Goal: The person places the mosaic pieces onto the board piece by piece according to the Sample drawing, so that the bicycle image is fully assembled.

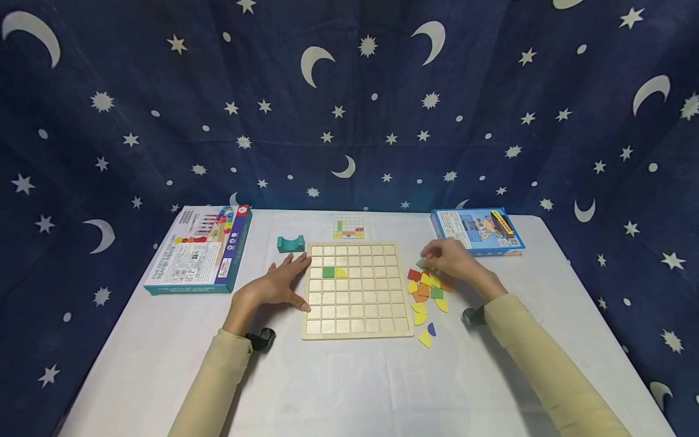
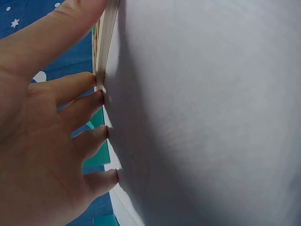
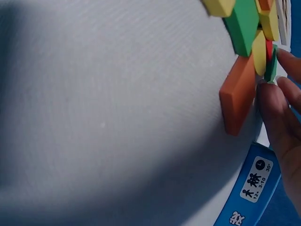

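Right of centre, we see the right hand [image 1: 452, 261] pinching a green piece [image 1: 420, 263]; the left hand [image 1: 277, 284], fingers spread, touches the mid-frame grid board [image 1: 357, 297]. We judge: picking step; next calls for careful alignment.

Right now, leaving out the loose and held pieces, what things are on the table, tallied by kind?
Boxes: 2
Gridded board: 1
Pattern card: 1
Teal arched block: 1
Pieces on the board: 2 (green square, yellow quarter-round)
Total: 7
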A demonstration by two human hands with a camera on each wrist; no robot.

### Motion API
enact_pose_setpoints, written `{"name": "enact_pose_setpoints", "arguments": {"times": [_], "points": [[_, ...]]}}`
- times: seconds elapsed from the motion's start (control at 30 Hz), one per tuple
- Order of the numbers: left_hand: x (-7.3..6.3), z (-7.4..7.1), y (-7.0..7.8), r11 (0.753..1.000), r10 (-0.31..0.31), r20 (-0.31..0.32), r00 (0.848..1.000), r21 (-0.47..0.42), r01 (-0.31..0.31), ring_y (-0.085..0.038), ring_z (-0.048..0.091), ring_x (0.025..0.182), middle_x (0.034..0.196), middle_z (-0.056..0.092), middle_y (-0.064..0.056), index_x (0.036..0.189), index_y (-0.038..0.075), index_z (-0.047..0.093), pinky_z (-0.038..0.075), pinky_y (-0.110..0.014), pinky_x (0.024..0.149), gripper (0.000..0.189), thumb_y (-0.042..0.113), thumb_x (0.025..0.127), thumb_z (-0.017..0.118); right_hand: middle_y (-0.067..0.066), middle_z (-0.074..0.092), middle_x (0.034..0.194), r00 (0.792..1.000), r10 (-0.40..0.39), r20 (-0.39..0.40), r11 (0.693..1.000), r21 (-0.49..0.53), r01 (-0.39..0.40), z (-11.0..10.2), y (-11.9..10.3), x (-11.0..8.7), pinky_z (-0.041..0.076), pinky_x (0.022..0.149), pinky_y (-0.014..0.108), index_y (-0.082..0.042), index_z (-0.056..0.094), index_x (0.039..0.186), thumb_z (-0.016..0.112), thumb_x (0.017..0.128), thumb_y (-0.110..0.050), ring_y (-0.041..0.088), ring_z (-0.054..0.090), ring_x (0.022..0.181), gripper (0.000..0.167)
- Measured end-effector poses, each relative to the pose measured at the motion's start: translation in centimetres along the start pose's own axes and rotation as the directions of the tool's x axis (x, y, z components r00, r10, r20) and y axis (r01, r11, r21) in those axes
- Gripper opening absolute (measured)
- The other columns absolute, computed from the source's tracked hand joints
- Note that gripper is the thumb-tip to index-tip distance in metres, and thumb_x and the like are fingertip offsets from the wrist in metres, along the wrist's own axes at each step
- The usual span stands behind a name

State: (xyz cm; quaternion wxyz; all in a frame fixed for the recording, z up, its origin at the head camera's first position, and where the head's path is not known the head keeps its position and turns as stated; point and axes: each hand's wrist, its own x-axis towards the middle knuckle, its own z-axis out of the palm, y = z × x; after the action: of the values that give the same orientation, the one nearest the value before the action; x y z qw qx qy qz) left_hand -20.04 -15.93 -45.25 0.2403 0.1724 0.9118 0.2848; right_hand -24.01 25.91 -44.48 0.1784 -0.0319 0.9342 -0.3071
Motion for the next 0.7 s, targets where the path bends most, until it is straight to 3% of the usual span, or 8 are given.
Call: {"name": "enact_pose_setpoints", "arguments": {"times": [0.13, 0.3, 0.7], "points": [[-0.03, -0.01, -0.06, 1.0, 0.002, 0.005, 1.0, 0.002, -0.002, -0.041, -0.001, 0.16, 0.172, 0.014, -0.016, 0.164, 0.006, 0.024, -0.004, -0.066, 0.126, 0.118, 0.031, 0.072, 0.094, 0.01, 0.068, 0.098, 0.999, 0.036, 0.018, 0.999, -0.027, -0.035, 0.09, -0.21, 0.16, 0.052, 0.073, 0.026, -0.004, 0.072, 0.115, 0.078, 0.091, -0.019, 0.024, 0.06, 0.087, 0.029], [-0.09, -0.09, -0.02, 1.0, 0.002, 0.003, 1.0, 0.006, -0.002, -0.041, -0.001, 0.16, 0.172, 0.014, -0.016, 0.164, 0.006, 0.024, -0.003, -0.066, 0.126, 0.118, 0.03, 0.072, 0.094, 0.011, 0.067, 0.098, 1.0, 0.02, 0.021, 0.999, -0.041, -0.019, 0.16, -0.22, 0.32, 0.051, 0.071, 0.027, -0.004, 0.071, 0.112, 0.079, 0.089, -0.02, 0.024, 0.059, 0.087, 0.028], [-0.1, -0.03, 0.07, 1.0, 0.006, 0.004, 1.0, 0.002, -0.006, -0.041, -0.001, 0.16, 0.172, 0.014, -0.016, 0.164, 0.006, 0.023, -0.004, -0.065, 0.126, 0.118, 0.03, 0.072, 0.094, 0.01, 0.068, 0.096, 1.0, -0.014, 0.0, 0.999, 0.041, 0.014, 0.6, -0.57, 0.31, 0.052, 0.071, 0.027, -0.008, 0.069, 0.11, 0.071, 0.096, -0.017, 0.024, 0.06, 0.084, 0.017]]}}
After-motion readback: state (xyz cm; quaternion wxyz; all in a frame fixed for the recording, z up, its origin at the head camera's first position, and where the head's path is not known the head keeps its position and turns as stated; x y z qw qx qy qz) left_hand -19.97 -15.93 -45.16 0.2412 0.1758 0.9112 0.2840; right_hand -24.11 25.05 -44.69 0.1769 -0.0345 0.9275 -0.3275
